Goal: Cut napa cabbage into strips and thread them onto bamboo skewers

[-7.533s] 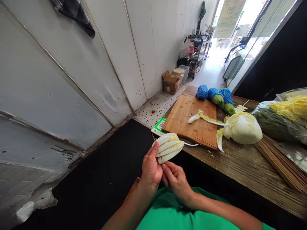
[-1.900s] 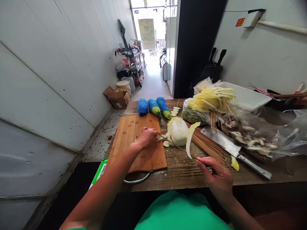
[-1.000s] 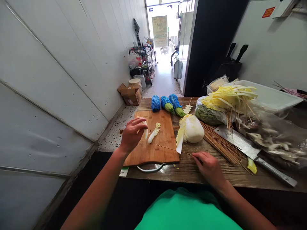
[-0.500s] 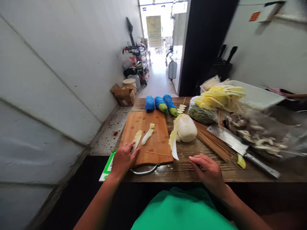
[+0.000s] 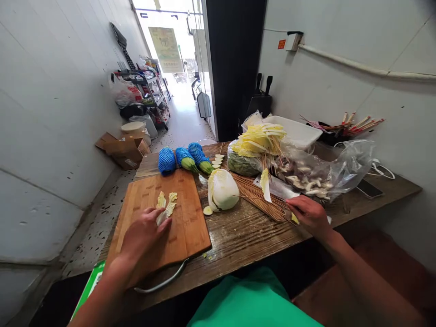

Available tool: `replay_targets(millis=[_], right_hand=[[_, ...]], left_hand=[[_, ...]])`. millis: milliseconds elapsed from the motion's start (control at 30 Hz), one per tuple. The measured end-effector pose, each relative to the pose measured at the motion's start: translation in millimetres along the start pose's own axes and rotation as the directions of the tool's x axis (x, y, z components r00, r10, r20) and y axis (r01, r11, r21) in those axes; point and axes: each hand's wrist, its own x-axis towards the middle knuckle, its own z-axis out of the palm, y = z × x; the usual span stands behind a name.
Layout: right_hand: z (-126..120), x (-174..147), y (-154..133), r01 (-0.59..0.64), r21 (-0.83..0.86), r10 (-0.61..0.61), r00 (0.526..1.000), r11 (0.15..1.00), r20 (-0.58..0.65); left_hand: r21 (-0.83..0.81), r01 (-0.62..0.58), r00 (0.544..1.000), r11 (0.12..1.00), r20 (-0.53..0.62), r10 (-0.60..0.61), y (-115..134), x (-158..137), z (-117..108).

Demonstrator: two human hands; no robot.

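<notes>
Two narrow napa cabbage leaf strips [image 5: 162, 213] lie close together on the wooden cutting board [image 5: 185, 227]. My left hand [image 5: 145, 231] is on them, its thumb and fingers closed round their lower ends. My right hand [image 5: 308, 217] pinches a thin wooden skewer [image 5: 250, 196], held roughly level over the table. One pale cabbage leaf strip [image 5: 266, 187] is threaded on that skewer. Between board and skewer sits a peeled-down napa cabbage head [image 5: 225, 190]. A cleaver [image 5: 281, 187] lies behind the right hand, its handle mostly hidden.
Loose skewers [image 5: 262, 202] lie under the held one. Blue-netted zucchini [image 5: 200, 159] stand behind the board. At the back right are skewered cabbage leaves [image 5: 260, 138], a bag of mushrooms [image 5: 309, 181], a white tray [image 5: 296, 131] and a phone [image 5: 369, 188].
The view has turned right. My right hand has carried the skewer and its leaf away from the board, over the loose skewers. The two strips on the board are now together in my left fingers.
</notes>
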Motion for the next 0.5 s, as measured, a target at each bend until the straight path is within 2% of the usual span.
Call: replay_targets(millis=[100,167,233,300,333,400,433,500], right_hand=[[4.1,12.0,15.4,-0.022,-0.033,0.022,1.000,0.999,0.002],[10.1,19.6,22.5,-0.017,-0.051,0.018,1.000,0.999,0.015],[16.0,24.6,27.1,0.006,-0.083,0.000,0.998,0.997,0.061],[19.5,26.1,29.5,0.039,-0.148,-0.021,0.992,0.988,0.124],[19.9,25.7,30.3,0.056,-0.186,-0.028,0.988,0.981,0.154],[17.8,23.1,32.2,0.079,-0.254,-0.030,0.982,0.964,0.188],[15.5,21.4,33.5,0.078,-0.281,-0.025,0.982,0.957,0.188],[9.4,18.3,37.5,0.060,-0.327,-0.003,0.985,0.943,0.172]], left_hand=[[-0.028,-0.019,1.000,0.999,-0.025,0.018,-3.4,18.1,8.0],[-0.076,-0.017,0.994,0.997,-0.105,0.009,-2.3,31.6,10.4],[-0.060,-0.016,0.976,0.998,-0.217,0.003,9.0,40.9,9.6],[0.021,-0.032,0.954,0.999,-0.298,0.037,32.7,43.9,7.4],[0.037,-0.066,0.952,0.997,-0.296,0.074,47.7,43.7,6.9],[-0.017,-0.197,0.960,0.980,-0.206,0.189,78.1,43.0,8.2],[-0.066,-0.222,0.966,0.973,-0.149,0.210,91.1,43.7,10.4],[-0.234,-0.193,0.980,0.953,-0.007,0.197,109.0,48.9,17.1]])
